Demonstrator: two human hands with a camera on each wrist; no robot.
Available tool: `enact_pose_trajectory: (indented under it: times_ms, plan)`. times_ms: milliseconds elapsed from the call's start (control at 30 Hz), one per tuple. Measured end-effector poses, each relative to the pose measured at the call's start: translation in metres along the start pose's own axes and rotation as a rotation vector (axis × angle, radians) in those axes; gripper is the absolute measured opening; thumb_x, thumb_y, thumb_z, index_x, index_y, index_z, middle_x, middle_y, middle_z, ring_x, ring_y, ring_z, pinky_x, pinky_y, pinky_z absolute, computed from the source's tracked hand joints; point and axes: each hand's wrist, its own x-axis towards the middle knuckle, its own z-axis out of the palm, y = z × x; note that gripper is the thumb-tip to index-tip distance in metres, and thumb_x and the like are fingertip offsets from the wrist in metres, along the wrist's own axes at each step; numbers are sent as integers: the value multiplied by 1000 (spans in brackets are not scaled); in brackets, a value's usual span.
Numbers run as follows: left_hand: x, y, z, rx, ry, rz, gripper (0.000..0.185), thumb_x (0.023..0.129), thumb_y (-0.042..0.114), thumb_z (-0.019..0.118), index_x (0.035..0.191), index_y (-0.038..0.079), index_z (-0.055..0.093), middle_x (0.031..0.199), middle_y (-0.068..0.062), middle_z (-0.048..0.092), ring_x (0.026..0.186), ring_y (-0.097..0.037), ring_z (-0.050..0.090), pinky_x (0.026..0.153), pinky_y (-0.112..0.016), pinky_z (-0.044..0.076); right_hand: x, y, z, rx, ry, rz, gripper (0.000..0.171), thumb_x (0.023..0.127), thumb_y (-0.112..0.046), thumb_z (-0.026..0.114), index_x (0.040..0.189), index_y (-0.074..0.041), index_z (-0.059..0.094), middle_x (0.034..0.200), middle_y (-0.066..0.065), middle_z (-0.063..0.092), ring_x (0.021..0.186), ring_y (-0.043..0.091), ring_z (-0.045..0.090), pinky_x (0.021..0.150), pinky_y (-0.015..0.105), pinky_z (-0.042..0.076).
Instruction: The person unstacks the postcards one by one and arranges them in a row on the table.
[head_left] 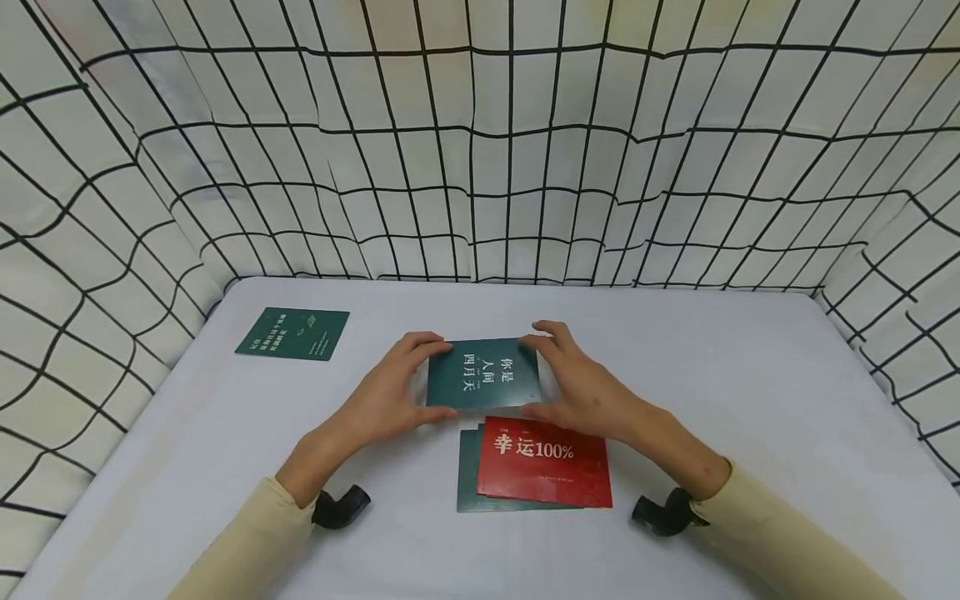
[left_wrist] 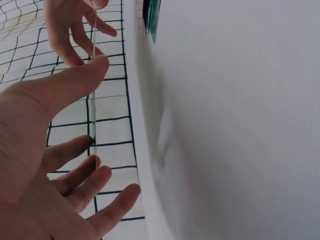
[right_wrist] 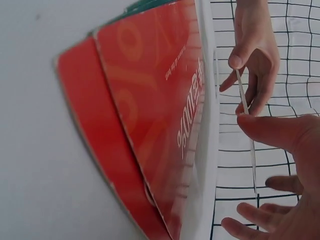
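Note:
A dark green card (head_left: 483, 373) with white Chinese characters is held up off the table between both hands. At its left end, my left hand (head_left: 390, 387) pinches it between thumb and fingers. The other end is gripped by my right hand (head_left: 581, 387), thumb on the near edge and fingers on the far edge. Both wrist views show the card edge-on as a thin line. Just nearer than the hands lies a stack with a red card (head_left: 545, 467) on top. A green card (head_left: 468, 479) sticks out beneath it. The right wrist view shows a second red card (right_wrist: 82, 75) below the top one.
Another green card (head_left: 294, 333) with white print lies apart at the table's far left. A white cloth covers the table (head_left: 750, 400). White walls with a black wire grid (head_left: 510, 167) rise behind it and at both sides.

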Motion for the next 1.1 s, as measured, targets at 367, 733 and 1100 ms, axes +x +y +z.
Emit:
enact_pose_trajectory:
  times_ms: [367, 733, 1100]
  plan:
    - [4, -5, -2, -35, 48, -16, 85, 76, 25, 95, 148, 5, 53, 155, -13, 46, 142, -35, 49, 109, -52, 54, 7, -6, 2, 284, 39, 152, 106, 77, -16, 91, 162, -7, 27, 137, 17, 61, 109, 28, 71, 82, 39, 66]
    - [3, -6, -5, -43, 51, -28, 84, 77, 21, 94, 148, 5, 52, 157, -15, 44, 144, -37, 47, 109, -53, 54, 13, -5, 7, 571, 27, 182, 84, 91, -11, 79, 160, -11, 31, 131, 18, 59, 95, 26, 77, 85, 37, 66]
    - [3, -7, -7, -63, 79, -31, 85, 76, 16, 94, 149, 4, 51, 159, -17, 40, 143, -38, 48, 105, -53, 56, 20, -5, 16, 710, 69, 181, 75, 95, -3, 72, 159, -10, 33, 126, 21, 61, 92, 23, 77, 88, 36, 65]
